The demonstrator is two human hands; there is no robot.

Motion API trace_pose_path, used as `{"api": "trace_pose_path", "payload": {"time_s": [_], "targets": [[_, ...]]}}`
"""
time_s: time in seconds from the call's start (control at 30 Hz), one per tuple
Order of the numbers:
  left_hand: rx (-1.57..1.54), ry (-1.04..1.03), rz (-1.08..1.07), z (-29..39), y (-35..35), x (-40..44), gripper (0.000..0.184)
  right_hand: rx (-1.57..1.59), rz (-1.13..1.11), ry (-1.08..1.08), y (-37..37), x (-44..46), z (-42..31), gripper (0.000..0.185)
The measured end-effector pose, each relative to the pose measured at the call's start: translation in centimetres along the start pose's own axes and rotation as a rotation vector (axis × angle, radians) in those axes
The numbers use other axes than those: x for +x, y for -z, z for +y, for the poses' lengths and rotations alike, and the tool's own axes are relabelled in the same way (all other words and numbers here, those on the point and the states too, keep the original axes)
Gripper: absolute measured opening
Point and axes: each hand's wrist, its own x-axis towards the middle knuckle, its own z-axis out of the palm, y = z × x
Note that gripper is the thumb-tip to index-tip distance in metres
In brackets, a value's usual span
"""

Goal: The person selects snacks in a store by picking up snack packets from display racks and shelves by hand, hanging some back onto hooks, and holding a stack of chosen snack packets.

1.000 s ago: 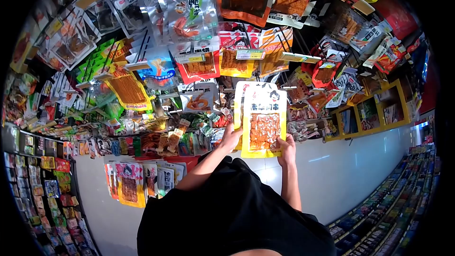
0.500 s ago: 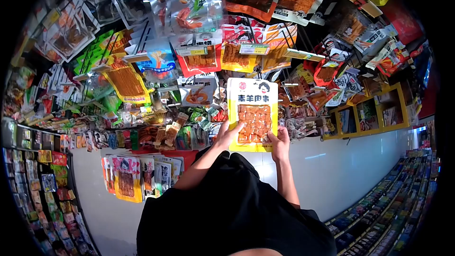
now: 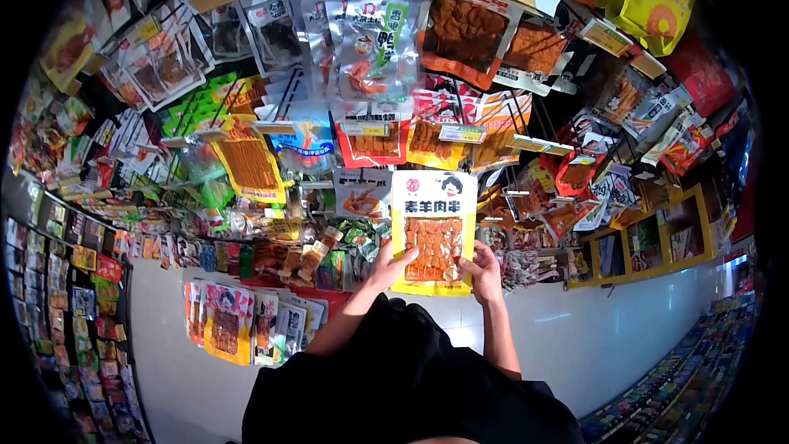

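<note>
Both hands hold one snack packet (image 3: 433, 247), yellow and white with a clear window over reddish-brown pieces. It is upright, its printed front facing me. My left hand (image 3: 387, 267) grips the lower left edge, thumb lying across the front. On the lower right edge, my right hand (image 3: 485, 270) has its thumb on the front too; the other fingers are partly hidden behind the packet. Just behind it hang a red packet (image 3: 371, 146) and a yellow-edged packet (image 3: 431, 145) on the rack.
Hooks with hanging snack bags and price tags (image 3: 462, 133) spread across the rack ahead. A group of packets (image 3: 226, 325) stands low on the left. To the right is a yellow-framed shelf (image 3: 649, 238), with pale floor (image 3: 567, 337) below. More stocked shelves (image 3: 682, 370) line the lower right.
The view has tilted upward, so the rack sits lower and a price tag shows at the top. Both hands still hold the packet, now lower in the picture.
</note>
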Motion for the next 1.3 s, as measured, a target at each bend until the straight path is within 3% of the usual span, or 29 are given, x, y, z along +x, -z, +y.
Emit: {"api": "trace_pose_path", "payload": {"time_s": [0.1,0.2,0.27,0.4,0.47,0.73,0.9,1.3], "targets": [[0.029,0.086,-0.035,-0.7,0.4,-0.3,0.033,0.016,-0.039,-0.048,-0.5,0.4,-1.3,0.038],[0.001,0.058,-0.132,0.5,-0.6,-0.7,0.036,-0.085,-0.013,-0.118,-0.2,0.9,-1.4,0.038],[0.072,-0.050,-0.197,0.9,-1.3,-0.7,0.042,-0.096,0.023,-0.024,-0.6,0.7,-1.9,0.032],[0.091,-0.012,-0.262,1.2,-1.9,-0.5,0.038,-0.066,0.183,0.014,-1.8,0.1,-2.7,0.017],[0.085,-0.050,-0.275,0.7,-1.9,-0.2,0.039,-0.149,0.147,-0.044,-1.0,-0.2,-2.9,0.016],[-0.058,-0.013,-0.225,0.2,-0.2,-1.0,0.039,-0.225,0.065,-0.075,-2.3,0.9,-2.3,0.020],[-0.147,0.158,-0.170,1.1,1.3,-2.2,0.042,-0.199,-0.018,0.041,-3.6,1.9,-1.0,0.025],[-0.097,0.088,-0.192,0.9,1.1,-3.4,0.044,-0.159,-0.022,0.009,-3.8,0.4,-1.0,0.017]]}}
